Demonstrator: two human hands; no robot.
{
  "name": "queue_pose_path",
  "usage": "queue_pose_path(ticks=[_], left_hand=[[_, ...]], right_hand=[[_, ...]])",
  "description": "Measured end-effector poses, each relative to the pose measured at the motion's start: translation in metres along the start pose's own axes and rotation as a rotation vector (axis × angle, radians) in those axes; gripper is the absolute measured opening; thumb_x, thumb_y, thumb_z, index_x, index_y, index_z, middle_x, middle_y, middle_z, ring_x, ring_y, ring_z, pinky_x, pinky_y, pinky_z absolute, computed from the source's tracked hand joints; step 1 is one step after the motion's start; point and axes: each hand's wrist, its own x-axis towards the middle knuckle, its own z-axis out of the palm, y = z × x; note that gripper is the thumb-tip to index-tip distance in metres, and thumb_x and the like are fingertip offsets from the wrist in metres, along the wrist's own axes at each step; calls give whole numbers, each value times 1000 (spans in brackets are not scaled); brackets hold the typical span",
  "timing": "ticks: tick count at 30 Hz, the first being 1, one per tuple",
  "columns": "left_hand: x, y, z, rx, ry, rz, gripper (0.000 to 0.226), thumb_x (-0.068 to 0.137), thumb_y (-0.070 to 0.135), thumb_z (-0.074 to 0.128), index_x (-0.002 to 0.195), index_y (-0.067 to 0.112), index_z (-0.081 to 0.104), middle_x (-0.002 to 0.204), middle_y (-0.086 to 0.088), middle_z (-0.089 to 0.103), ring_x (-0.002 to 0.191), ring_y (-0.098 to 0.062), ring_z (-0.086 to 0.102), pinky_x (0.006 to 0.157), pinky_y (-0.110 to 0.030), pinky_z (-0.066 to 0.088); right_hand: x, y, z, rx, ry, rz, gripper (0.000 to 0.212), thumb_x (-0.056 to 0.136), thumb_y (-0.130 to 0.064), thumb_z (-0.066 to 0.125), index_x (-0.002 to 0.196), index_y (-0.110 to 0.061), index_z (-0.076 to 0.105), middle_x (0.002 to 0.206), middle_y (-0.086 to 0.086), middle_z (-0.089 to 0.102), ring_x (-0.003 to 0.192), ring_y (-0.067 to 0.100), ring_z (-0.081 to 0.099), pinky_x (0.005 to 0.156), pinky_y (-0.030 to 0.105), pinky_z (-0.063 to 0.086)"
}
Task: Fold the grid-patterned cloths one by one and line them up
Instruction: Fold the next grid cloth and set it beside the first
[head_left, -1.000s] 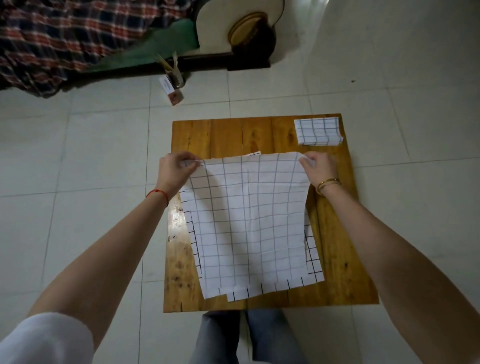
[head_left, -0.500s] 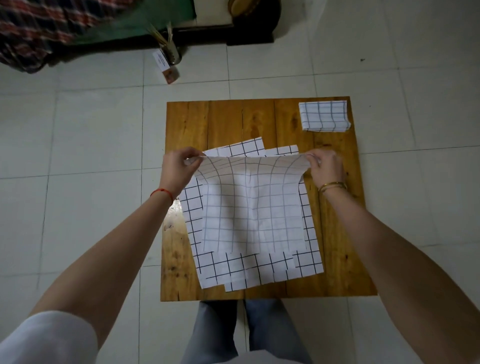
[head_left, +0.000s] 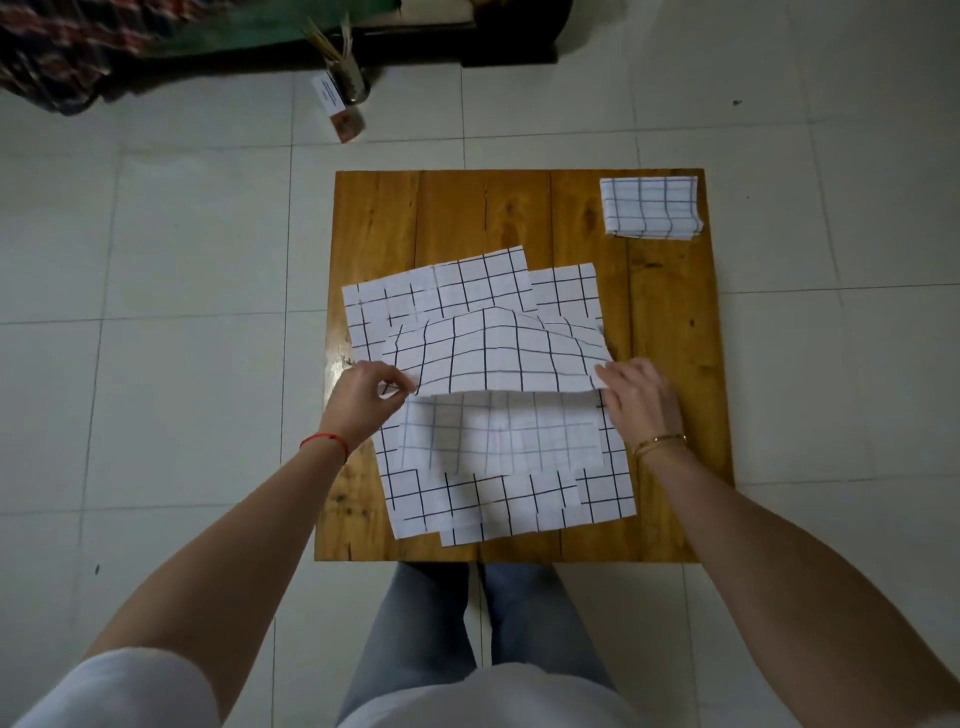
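A white cloth with a black grid (head_left: 498, 358) arches over the middle of the wooden table (head_left: 670, 364), folded back toward me. My left hand (head_left: 363, 400) pinches its left corner and my right hand (head_left: 641, 397) holds its right corner. The lower half of this cloth (head_left: 498, 436) lies flat beneath the raised flap. Under it, a stack of unfolded grid cloths (head_left: 457, 291) spreads across the table. One folded grid cloth (head_left: 649, 208) sits at the table's far right corner.
The low square table stands on a white tiled floor (head_left: 156, 312). My legs in jeans (head_left: 467, 623) are at its near edge. A small holder with sticks (head_left: 345, 78) and a card stand on the floor beyond the table, beside dark furniture.
Both hands have pulled the cloth's far edge toward me, from the table's middle back to over its lower half. The cloths beneath are now uncovered at the far side.
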Motion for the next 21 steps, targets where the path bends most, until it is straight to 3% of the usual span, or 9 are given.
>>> queue_pose_path(ticks=[3,7,15,18,21], left_hand=[[-20,-17,24,67,-31,-18,12,84,13,71,87,23,75,91,8,70,96,-13,59,86,-30,52],[-36,-31,57,137,-40,-28,11,83,16,71,88,25,75,95,6,68,100,-15,54,83,-27,46],[-62,-57,104,207,-89,-57,11,84,18,70,88,27,74,97,3,64,100,-21,50,88,-34,42],[-67,-63,109,221,-114,-65,10,85,19,69,91,25,74,101,1,63,102,-21,48,90,-33,40],[-66,-68,110,214,-165,-52,14,83,26,69,97,26,72,110,1,60,108,-22,45,93,-32,35]], right_hand=[[-26,4,21,-54,-70,-13,33,77,-2,71,109,-9,70,109,10,69,99,30,60,80,41,53],[-47,9,45,-100,-108,-26,33,75,-1,71,106,-11,70,111,7,68,101,28,60,80,39,51],[-73,14,89,-102,-134,-30,31,72,-1,73,101,-9,72,112,10,67,101,31,59,85,41,51],[-79,9,95,-38,-215,22,32,80,-14,68,112,-11,68,124,10,61,113,30,53,95,43,43],[-75,7,96,18,-263,35,49,81,-40,66,121,-13,62,128,6,56,119,26,46,101,41,37]])
